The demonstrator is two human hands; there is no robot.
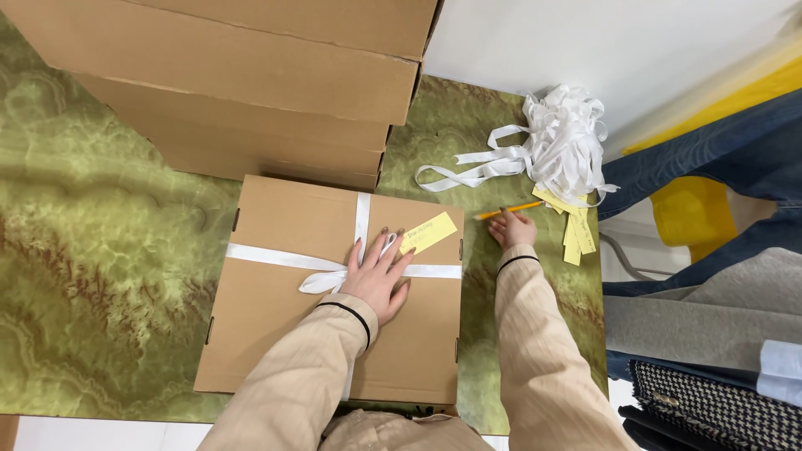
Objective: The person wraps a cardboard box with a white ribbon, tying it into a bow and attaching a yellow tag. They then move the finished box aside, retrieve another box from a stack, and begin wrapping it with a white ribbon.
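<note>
A flat cardboard box (276, 326) lies on the green marbled table (100, 250), tied crosswise with white ribbon (267, 256). A yellow paper tag (428, 232) rests on its lid near the knot. My left hand (378, 271) lies flat on the lid over the ribbon crossing, fingers spread, touching the ribbon beside the tag. My right hand (513, 228) is on the table just right of the box, fingers closed on a yellow pencil (507, 210) that points left.
A stack of larger cardboard boxes (251, 75) stands behind the tied box. A heap of loose white ribbon (560, 142) and several yellow tags (576, 227) lie at the table's right edge. Clothing and a chair (710, 250) sit to the right.
</note>
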